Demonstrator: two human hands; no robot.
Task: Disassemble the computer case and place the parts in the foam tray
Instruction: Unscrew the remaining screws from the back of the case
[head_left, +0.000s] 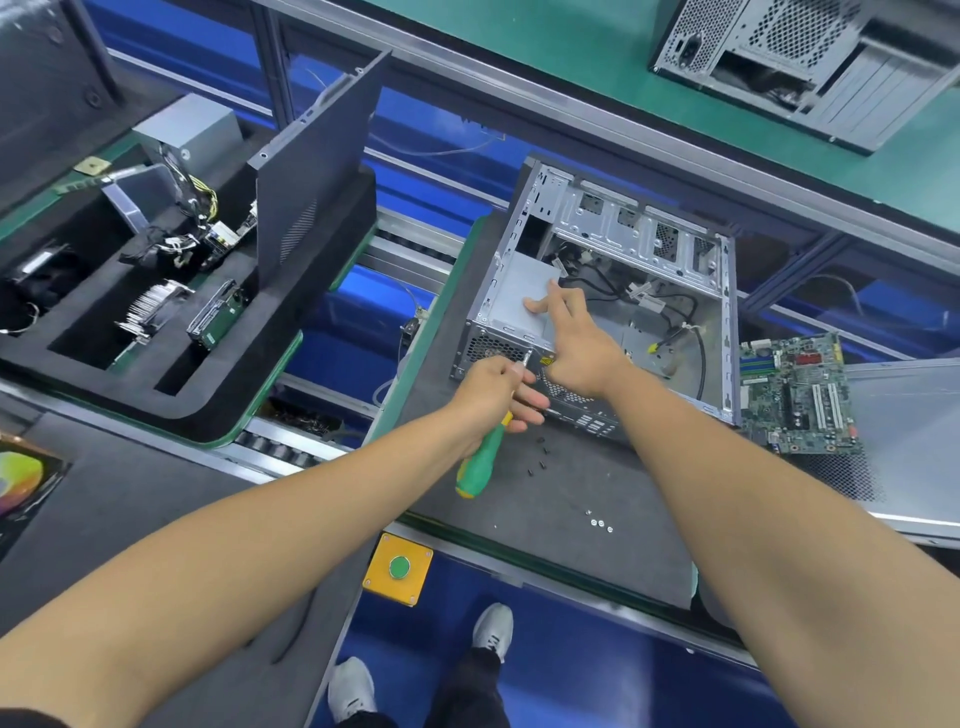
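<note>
Left hand (498, 387): grips green screwdriver (480, 457), tip at case rear.
Right hand (574, 343): fingers straight, pressing power supply (519, 291).
Computer case (649, 244): open, on tabletop (545, 493).
Foam tray (171, 384): left, parts inside.

On the grey mat stand 1 open computer case (613, 291), 1 motherboard (797, 395), 3 silver screws (598, 522) and about 4 black screws (540, 452). There are 1 green screwdriver (480, 457), 1 foam tray (171, 358) and 2 hands.

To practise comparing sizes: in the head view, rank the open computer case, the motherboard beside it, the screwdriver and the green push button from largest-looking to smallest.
1. computer case
2. motherboard
3. screwdriver, only partly visible in the left hand
4. green push button
</note>
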